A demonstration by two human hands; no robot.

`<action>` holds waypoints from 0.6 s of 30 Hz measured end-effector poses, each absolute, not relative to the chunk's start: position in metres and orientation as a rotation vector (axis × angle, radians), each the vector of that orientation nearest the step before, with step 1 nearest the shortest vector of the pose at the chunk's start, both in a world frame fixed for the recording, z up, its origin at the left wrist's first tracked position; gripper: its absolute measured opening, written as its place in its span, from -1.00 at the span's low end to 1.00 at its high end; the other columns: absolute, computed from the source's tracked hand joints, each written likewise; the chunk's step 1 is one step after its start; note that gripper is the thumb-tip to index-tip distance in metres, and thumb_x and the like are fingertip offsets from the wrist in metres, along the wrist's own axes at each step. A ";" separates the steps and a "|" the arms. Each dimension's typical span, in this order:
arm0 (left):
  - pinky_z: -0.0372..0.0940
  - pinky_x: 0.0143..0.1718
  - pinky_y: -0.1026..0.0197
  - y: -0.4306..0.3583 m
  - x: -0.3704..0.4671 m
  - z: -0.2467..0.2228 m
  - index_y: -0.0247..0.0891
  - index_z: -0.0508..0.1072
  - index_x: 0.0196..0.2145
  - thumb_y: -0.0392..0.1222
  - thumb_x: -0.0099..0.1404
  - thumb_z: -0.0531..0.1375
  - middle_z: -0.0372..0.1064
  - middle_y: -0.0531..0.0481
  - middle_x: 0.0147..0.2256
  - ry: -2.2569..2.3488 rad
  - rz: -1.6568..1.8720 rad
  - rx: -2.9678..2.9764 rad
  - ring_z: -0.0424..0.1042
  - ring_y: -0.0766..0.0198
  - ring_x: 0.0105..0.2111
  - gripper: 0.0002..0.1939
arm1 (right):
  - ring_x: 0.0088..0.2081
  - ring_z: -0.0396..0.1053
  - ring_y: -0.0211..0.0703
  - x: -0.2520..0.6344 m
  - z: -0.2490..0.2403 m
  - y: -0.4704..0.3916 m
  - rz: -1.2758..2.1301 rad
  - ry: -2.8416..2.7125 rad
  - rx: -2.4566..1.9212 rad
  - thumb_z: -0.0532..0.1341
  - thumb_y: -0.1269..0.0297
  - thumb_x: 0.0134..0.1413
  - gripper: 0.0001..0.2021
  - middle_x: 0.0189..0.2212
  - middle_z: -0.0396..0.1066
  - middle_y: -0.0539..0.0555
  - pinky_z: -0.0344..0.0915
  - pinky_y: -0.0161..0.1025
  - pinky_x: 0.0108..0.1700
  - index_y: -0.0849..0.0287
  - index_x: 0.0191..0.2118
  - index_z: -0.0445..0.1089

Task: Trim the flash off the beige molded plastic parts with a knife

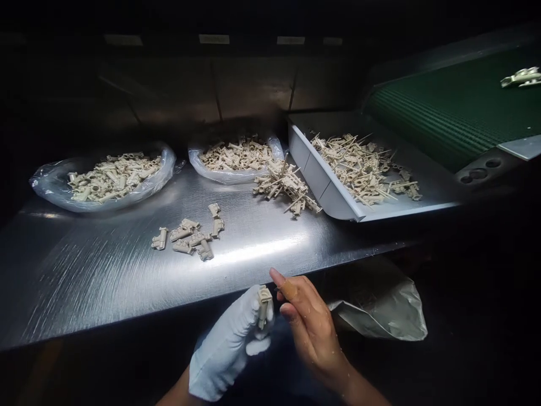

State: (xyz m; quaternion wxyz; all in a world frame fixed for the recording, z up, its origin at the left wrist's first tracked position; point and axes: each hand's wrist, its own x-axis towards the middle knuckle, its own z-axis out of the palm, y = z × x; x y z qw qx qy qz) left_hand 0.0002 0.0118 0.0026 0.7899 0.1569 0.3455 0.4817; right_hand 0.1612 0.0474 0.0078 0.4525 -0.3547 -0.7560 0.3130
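Note:
My left hand (pixel 232 344), in a white glove, is closed around a beige plastic part (pixel 264 306) with a round opening at its top. Just right of that part is my right hand (pixel 310 321), ungloved, with a tan strip around the index finger. A small dark tip shows by its fingers; the rest of whatever it holds is hidden. Beyond both hands, a loose group of similar beige parts (pixel 198 239) lies on the metal table (pixel 127 282).
Two plastic-lined containers (pixel 167 169) (pixel 236 179) of beige parts stand at the back. A heap (pixel 291 189) leans by the grey tray (pixel 333 194), which holds more. Behind it runs a green conveyor (pixel 456 107). A pale bag (pixel 393 310) hangs below the table edge.

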 end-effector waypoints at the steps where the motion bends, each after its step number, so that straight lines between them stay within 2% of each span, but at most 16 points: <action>1: 0.17 -0.50 0.47 0.012 0.001 0.001 -0.29 0.41 -0.41 -0.03 0.37 0.38 0.28 0.15 -0.49 0.716 1.001 0.364 0.23 0.51 -0.54 -0.66 | -0.24 0.38 -0.15 0.161 0.008 0.048 0.794 -1.864 -0.846 0.01 0.09 0.55 -0.58 -0.29 0.41 0.03 0.39 -0.21 -0.19 -0.14 0.40 0.24; 3: 0.11 -0.61 0.46 0.013 0.002 -0.002 -0.28 0.38 -0.46 0.06 0.38 0.34 0.27 0.16 -0.60 0.660 0.917 0.417 0.21 0.51 -0.64 -0.59 | -0.30 0.35 -0.17 0.159 0.007 0.048 0.843 -1.833 -0.801 0.05 0.06 0.53 -0.61 -0.36 0.37 0.00 0.36 -0.23 -0.25 -0.16 0.35 0.32; 6: -0.02 -0.75 0.41 0.012 0.005 -0.003 -0.22 0.31 -0.55 0.20 0.38 0.27 0.05 0.25 -0.78 0.610 0.830 0.451 0.02 0.50 -0.80 -0.48 | -0.38 0.30 -0.20 0.157 0.006 0.048 0.875 -1.784 -0.784 0.11 0.02 0.48 -0.63 -0.45 0.31 -0.04 0.30 -0.26 -0.33 -0.17 0.28 0.41; 11: -0.11 -0.78 0.42 0.013 0.005 0.006 -0.17 0.21 -0.60 0.11 0.30 0.33 -0.11 0.33 -0.81 0.612 0.773 0.470 -0.12 0.53 -0.83 -0.49 | -0.41 0.28 -0.22 0.154 0.007 0.047 0.872 -1.780 -0.781 0.15 0.00 0.46 -0.65 -0.48 0.31 -0.04 0.27 -0.27 -0.35 -0.13 0.21 0.49; 18: -0.13 -0.74 0.40 0.012 0.001 0.010 -0.15 0.18 -0.54 0.16 0.37 0.26 -0.11 0.34 -0.77 0.676 0.798 0.490 -0.16 0.53 -0.80 -0.50 | -0.45 0.30 -0.24 0.156 0.013 0.047 0.861 -1.796 -0.808 0.16 0.05 0.47 -0.68 -0.51 0.31 -0.04 0.28 -0.29 -0.40 -0.04 0.14 0.56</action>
